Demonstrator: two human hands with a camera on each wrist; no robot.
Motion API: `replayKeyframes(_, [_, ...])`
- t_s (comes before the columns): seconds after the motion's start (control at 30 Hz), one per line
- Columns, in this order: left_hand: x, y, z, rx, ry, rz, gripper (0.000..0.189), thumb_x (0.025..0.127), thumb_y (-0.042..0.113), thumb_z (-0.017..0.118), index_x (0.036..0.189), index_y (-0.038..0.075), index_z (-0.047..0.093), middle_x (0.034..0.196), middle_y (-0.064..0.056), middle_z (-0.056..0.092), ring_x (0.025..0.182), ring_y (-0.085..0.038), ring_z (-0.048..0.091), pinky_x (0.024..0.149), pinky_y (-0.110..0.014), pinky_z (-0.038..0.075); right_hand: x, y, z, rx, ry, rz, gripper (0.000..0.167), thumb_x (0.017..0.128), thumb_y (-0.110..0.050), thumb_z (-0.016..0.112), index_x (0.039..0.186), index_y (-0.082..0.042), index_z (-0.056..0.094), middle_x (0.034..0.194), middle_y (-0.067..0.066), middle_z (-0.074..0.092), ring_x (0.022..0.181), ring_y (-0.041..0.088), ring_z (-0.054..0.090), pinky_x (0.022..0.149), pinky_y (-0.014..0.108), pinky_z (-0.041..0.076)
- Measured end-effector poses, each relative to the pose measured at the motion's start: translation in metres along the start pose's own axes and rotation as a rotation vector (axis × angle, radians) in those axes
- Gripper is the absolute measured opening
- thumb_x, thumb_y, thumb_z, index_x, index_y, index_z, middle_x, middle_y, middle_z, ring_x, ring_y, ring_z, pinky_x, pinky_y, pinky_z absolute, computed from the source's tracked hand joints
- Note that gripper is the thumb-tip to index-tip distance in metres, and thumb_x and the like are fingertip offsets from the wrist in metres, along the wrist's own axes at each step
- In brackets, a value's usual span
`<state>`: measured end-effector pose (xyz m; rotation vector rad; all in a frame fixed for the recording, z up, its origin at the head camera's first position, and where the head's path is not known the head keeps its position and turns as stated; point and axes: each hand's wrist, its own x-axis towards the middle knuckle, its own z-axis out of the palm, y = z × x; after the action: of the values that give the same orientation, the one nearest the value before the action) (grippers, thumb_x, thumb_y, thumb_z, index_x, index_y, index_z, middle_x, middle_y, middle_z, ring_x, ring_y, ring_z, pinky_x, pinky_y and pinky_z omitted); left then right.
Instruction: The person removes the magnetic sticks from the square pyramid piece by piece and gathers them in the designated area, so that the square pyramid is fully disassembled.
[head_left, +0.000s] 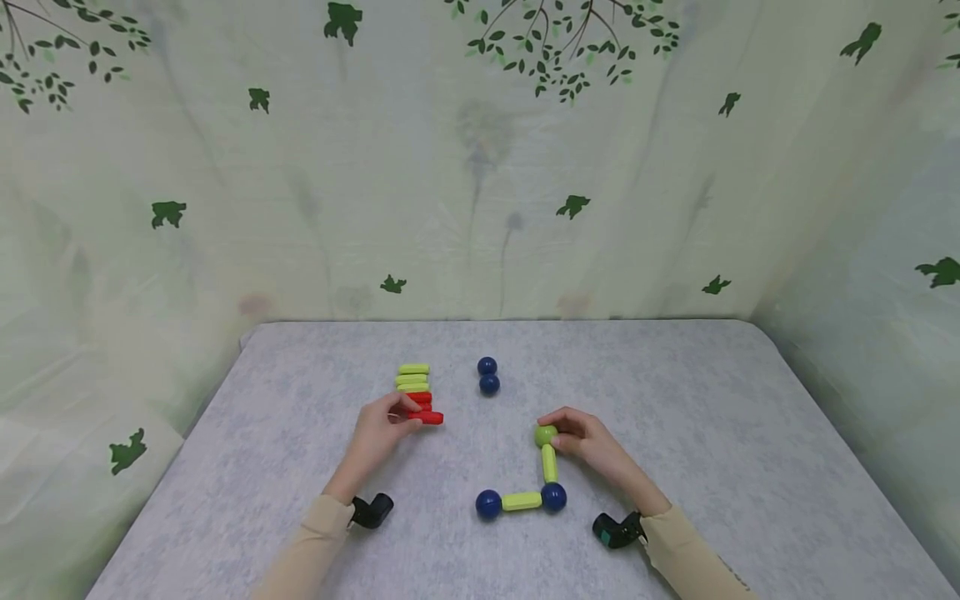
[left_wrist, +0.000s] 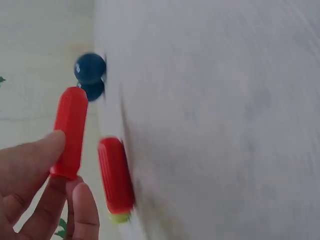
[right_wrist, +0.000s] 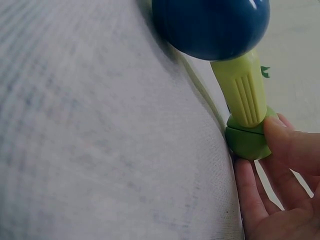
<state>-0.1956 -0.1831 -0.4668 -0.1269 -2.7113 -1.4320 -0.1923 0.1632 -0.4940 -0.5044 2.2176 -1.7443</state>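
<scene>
My left hand (head_left: 381, 427) pinches a red rod (left_wrist: 71, 131) by one end, raised off the table in the left wrist view. Another red rod (left_wrist: 116, 175) lies just beyond it. With thumb and fingers my right hand (head_left: 592, 443) holds a green ball (head_left: 546, 436). From that ball a yellow-green rod (head_left: 550, 463) runs to a blue ball (head_left: 553, 497) at the corner. A second yellow-green rod (head_left: 521, 501) joins the corner ball to another blue ball (head_left: 489, 504), making an L shape on the table.
Several yellow-green rods (head_left: 413, 369) lie in a row with red rods (head_left: 418, 397) beyond my left hand. Two loose blue balls (head_left: 488, 384) sit close together farther back on the grey table (head_left: 675, 392). A leaf-patterned curtain (head_left: 480, 167) stands behind the table.
</scene>
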Motion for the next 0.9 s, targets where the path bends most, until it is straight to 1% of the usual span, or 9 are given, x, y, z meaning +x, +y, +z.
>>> replayKeyframes(0.23, [0.005, -0.011, -0.008, 0.133, 0.013, 0.024, 0.018, 0.078, -0.005, 0.073, 0.085, 0.006, 0.061, 0.092, -0.009, 0.064, 0.082, -0.023, 0.061, 0.070, -0.035, 0.050, 0.000, 0.000, 0.000, -0.003, -0.003, -0.002, 0.026, 0.094, -0.004, 0.057, 0.120, -0.001, 0.060, 0.123, 0.014, 0.059, 0.112, 0.028, 0.055, 0.088, 0.030, 0.046])
replayKeyframes(0.43, [0.008, -0.011, -0.008, 0.225, 0.005, 0.063, 0.019, 0.077, -0.006, 0.073, 0.084, 0.004, 0.059, 0.086, -0.008, 0.055, 0.078, -0.022, 0.055, 0.070, -0.035, 0.048, 0.001, 0.000, 0.000, -0.012, -0.001, -0.008, 0.026, 0.094, -0.004, 0.057, 0.120, 0.000, 0.060, 0.123, 0.014, 0.059, 0.110, 0.025, 0.056, 0.087, 0.029, 0.046])
replayKeyframes(0.53, [0.005, -0.005, -0.006, 0.240, -0.021, 0.134, 0.020, 0.078, -0.004, 0.074, 0.086, 0.006, 0.059, 0.089, -0.006, 0.051, 0.081, -0.022, 0.052, 0.070, -0.035, 0.046, 0.000, 0.000, 0.000, -0.013, -0.004, -0.013, 0.026, 0.095, -0.004, 0.057, 0.120, 0.001, 0.060, 0.123, 0.015, 0.059, 0.110, 0.025, 0.056, 0.087, 0.029, 0.046])
replayKeyframes(0.6, [0.000, 0.003, -0.003, 0.202, -0.106, 0.213, 0.020, 0.079, -0.003, 0.073, 0.089, 0.007, 0.060, 0.092, -0.006, 0.052, 0.083, -0.022, 0.052, 0.072, -0.035, 0.046, 0.000, 0.000, 0.000, -0.016, -0.007, -0.017, 0.026, 0.094, -0.004, 0.057, 0.120, 0.001, 0.059, 0.123, 0.016, 0.059, 0.110, 0.026, 0.056, 0.088, 0.029, 0.046])
replayKeyframes(0.63, [-0.004, 0.007, 0.000, 0.167, -0.179, 0.253, 0.020, 0.080, -0.002, 0.073, 0.091, 0.008, 0.061, 0.094, -0.006, 0.054, 0.085, -0.022, 0.053, 0.073, -0.035, 0.047, 0.000, 0.000, 0.000, -0.016, -0.005, -0.014, 0.026, 0.094, -0.004, 0.057, 0.120, 0.001, 0.060, 0.123, 0.016, 0.059, 0.110, 0.026, 0.056, 0.088, 0.029, 0.046])
replayKeyframes(0.7, [-0.011, 0.017, 0.006, 0.082, -0.373, 0.305, 0.020, 0.082, 0.001, 0.072, 0.097, 0.011, 0.062, 0.098, -0.006, 0.058, 0.089, -0.023, 0.055, 0.076, -0.034, 0.049, 0.000, -0.001, 0.001, -0.018, -0.003, -0.010, 0.026, 0.095, -0.003, 0.056, 0.120, 0.001, 0.060, 0.123, 0.015, 0.059, 0.110, 0.026, 0.055, 0.088, 0.029, 0.046])
replayKeyframes(0.8, [-0.022, 0.028, 0.020, -0.018, -0.655, 0.317, 0.025, 0.085, 0.008, 0.071, 0.108, 0.014, 0.062, 0.106, -0.003, 0.061, 0.095, -0.021, 0.056, 0.080, -0.032, 0.049, 0.000, -0.001, 0.001, -0.020, 0.005, 0.003, 0.026, 0.094, -0.002, 0.056, 0.120, 0.000, 0.060, 0.122, 0.014, 0.059, 0.110, 0.025, 0.056, 0.088, 0.030, 0.046])
replayKeyframes(0.87, [-0.029, 0.034, 0.030, -0.035, -0.767, 0.312, 0.029, 0.086, 0.012, 0.072, 0.112, 0.018, 0.061, 0.110, 0.002, 0.060, 0.098, -0.017, 0.056, 0.083, -0.030, 0.048, 0.001, -0.001, 0.002, -0.022, 0.009, 0.007, 0.026, 0.094, -0.002, 0.056, 0.120, -0.001, 0.060, 0.122, 0.013, 0.060, 0.109, 0.025, 0.056, 0.088, 0.030, 0.046])
replayKeyframes(0.9, [-0.031, 0.036, 0.035, -0.030, -0.796, 0.319, 0.031, 0.085, 0.013, 0.073, 0.112, 0.019, 0.060, 0.110, 0.004, 0.060, 0.099, -0.014, 0.055, 0.083, -0.030, 0.047, 0.001, -0.001, 0.002, -0.023, 0.010, 0.009, 0.026, 0.094, -0.002, 0.056, 0.119, -0.001, 0.061, 0.122, 0.013, 0.060, 0.109, 0.025, 0.056, 0.088, 0.030, 0.046])
